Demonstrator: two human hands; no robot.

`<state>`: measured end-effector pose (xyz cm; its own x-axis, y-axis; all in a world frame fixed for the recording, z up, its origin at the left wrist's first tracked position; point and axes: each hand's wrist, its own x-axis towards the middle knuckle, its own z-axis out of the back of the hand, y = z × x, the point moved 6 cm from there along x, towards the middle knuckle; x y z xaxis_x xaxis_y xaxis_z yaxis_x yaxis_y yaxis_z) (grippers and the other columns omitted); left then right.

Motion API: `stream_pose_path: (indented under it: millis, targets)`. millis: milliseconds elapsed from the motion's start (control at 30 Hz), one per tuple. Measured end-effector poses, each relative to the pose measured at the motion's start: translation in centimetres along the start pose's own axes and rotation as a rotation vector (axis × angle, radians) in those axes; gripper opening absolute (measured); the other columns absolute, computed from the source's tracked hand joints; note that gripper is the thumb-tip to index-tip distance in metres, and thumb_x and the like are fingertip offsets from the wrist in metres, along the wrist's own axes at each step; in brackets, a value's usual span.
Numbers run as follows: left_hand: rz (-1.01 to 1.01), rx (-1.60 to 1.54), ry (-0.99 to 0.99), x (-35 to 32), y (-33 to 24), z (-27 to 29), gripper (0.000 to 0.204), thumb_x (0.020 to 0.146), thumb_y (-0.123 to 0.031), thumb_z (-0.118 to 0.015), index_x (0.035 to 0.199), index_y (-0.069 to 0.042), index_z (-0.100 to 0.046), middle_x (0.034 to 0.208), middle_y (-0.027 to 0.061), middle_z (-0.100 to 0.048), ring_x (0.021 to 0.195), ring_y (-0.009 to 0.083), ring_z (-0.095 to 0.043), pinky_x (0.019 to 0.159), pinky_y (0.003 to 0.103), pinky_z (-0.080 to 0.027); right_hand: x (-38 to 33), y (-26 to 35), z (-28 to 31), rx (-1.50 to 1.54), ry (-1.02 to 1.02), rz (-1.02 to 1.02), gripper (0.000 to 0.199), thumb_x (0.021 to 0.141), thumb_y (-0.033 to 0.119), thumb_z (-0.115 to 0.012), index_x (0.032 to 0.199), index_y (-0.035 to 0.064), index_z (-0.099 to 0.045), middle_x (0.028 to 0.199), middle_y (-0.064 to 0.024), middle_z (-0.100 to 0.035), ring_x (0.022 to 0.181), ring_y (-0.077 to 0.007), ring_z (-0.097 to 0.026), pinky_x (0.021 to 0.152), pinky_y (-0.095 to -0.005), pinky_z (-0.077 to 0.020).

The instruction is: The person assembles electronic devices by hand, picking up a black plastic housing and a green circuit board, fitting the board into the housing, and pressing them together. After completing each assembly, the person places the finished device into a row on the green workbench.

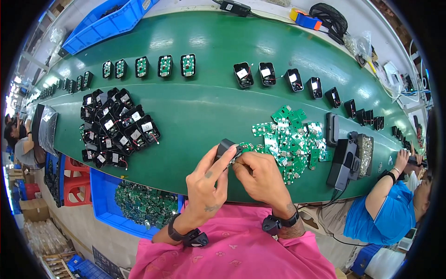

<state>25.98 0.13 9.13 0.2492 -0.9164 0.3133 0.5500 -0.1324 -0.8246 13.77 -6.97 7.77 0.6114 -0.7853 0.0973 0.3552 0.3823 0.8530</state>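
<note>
1. Pink shirt (227, 251) nearest my cam.
2. L hand (206, 180) clamped on blk case (224, 147) over green bench (195, 111); R hand (258, 179) bunched at case's end, can't tell if gripping.
3. Risk, imo: loose L pinch, case slips onto boards (290, 142).
4. Cnt: hands 2, held case 1, wristbands (195, 238) 2; boards overlap, uncountable.

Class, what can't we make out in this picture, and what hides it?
Head view:
Held case: inside mostly hidden by its walls and left fingers.
Board pile: bottom layer hidden by the upper.
Far-left cases: too small to count.
Blue crate: partly cut off by the upper edge.
</note>
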Motion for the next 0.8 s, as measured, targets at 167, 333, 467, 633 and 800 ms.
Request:
stream_pose_path:
  millis: [167, 333, 467, 633, 800]
  targets:
    - [0.076, 0.046, -0.042, -0.2, 1.8, -0.1, 0.049, 0.086, 0.007, -0.062, 0.133, -0.003, -0.06, 0.122, 0.0209, -0.064, 0.101, 0.0242, -0.069, 0.085, 0.029, -0.055, 0.1, 0.4, -0.6, -0.004, -0.067, 0.012, 0.011, 0.087, 0.008, -0.065, 0.083, -0.0017, -0.06, 0.072, -0.0156, -0.062, 0.062, -0.0322, -0.062, 0.056, -0.0401, -0.0481]
    - [0.308, -0.405, -0.056, 0.6, 3.3, 0.4, 0.055, 0.092, 0.003, -0.06, 0.146, 0.0, -0.044, 0.129, 0.0162, -0.058, 0.101, 0.018, -0.066, 0.08, 0.028, -0.058, -0.2, 0.1, 0.1, -0.006, -0.187, -0.133, 0.015, 0.092, 0.01, -0.066, 0.085, -0.0021, -0.061, 0.072, -0.0122, -0.063, 0.059, -0.0226, -0.064, 0.052, -0.0361, -0.0466]
    - [0.364, -0.579, 0.071, 0.7, 4.2, -0.2, 0.062, 0.089, 0.007, -0.062, 0.147, -0.002, -0.042, 0.124, 0.0156, -0.057, 0.102, 0.0192, -0.066, 0.075, 0.03, -0.063, -0.7, -2.7, -1.0, 0.316, -0.1, -0.255, 0.016, 0.095, 0.012, -0.066, 0.095, -0.0027, -0.061, 0.072, -0.0035, -0.064, 0.059, -0.0065, -0.058, 0.051, -0.0225, -0.046]
    - [0.457, -0.538, 0.275, 0.9, 4.2, -0.8, 0.061, 0.081, 0.01, -0.07, 0.137, -0.004, -0.053, 0.116, 0.0131, -0.061, 0.089, 0.0141, -0.067, 0.069, 0.027, -0.06, -1.5, -2.4, -0.8, 0.52, -0.242, -0.237, 0.012, 0.093, 0.007, -0.068, 0.091, -0.003, -0.062, 0.071, -0.0041, -0.065, 0.057, -0.0061, -0.059, 0.049, -0.0211, -0.0459]
    - [0.346, -0.47, 0.194, 1.0, 4.3, -1.0, 0.062, 0.08, 0.008, -0.072, 0.137, -0.01, -0.055, 0.112, 0.0119, -0.063, 0.078, 0.0089, -0.066, 0.063, 0.024, -0.056, -2.0, 0.0, -1.3, 0.673, -0.403, -0.07, 0.011, 0.089, 0.003, -0.072, 0.094, -0.003, -0.064, 0.071, -0.0025, -0.063, 0.062, -0.0059, -0.061, 0.051, -0.0207, -0.0465]
